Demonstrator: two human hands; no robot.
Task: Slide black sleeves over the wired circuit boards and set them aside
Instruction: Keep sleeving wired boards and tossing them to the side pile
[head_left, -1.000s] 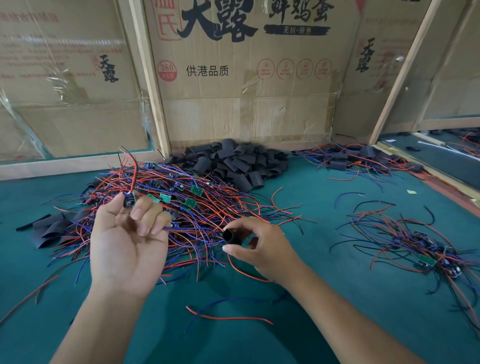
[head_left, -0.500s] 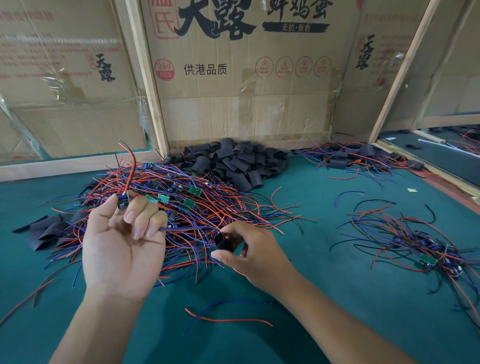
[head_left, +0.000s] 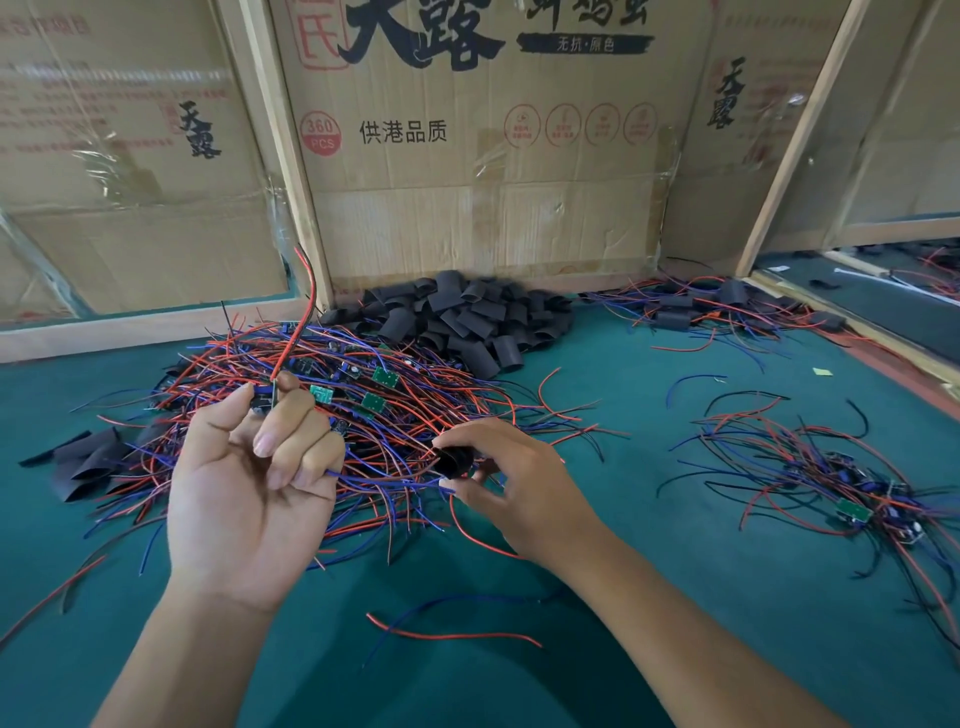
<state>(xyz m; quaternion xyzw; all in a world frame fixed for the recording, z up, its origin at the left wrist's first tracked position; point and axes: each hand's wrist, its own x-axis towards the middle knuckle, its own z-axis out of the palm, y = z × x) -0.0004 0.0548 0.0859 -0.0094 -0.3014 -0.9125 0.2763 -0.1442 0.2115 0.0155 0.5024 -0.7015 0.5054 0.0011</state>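
Standing over a green felt table (head_left: 649, 597), L to R:

Far-L scraps: flat black sleeve pieces (head_left: 85, 460) on the felt at the L edge of the big wire heap.

L hand (head_left: 249, 483): palm up, raised over the heap; thumb and curled fingers pinch a small wired circuit board (head_left: 264, 399), mostly hidden behind the fingertips. Red lead (head_left: 304, 312) w/ a black one beside it rises from the pinch; blue wires trail out to the R toward the other hand.

Main heap: red/blue wired boards (head_left: 363, 395) piled mid-table, a few green PCBs face up near the top.

Sleeve stock: loose black sleeves (head_left: 467, 317) heaped behind the wire heap, against the taped cardboard box wall (head_left: 467, 156).

R hand (head_left: 514, 493): low, at the heap's R edge; thumb and forefinger hold one black sleeve (head_left: 451, 461), open end toward the L hand, other fingers loosely bent. Sleeve is apart from the held board. Can't tell if any wire is inside it.

Front: loose red and blue wire pair (head_left: 447, 631) on the felt btwn the forearms.

Back R: sleeved boards (head_left: 675, 312) w/ wires by the wooden frame.

Near R: smaller tangle of wired boards (head_left: 841, 488), unsleeved, one green PCB showing.
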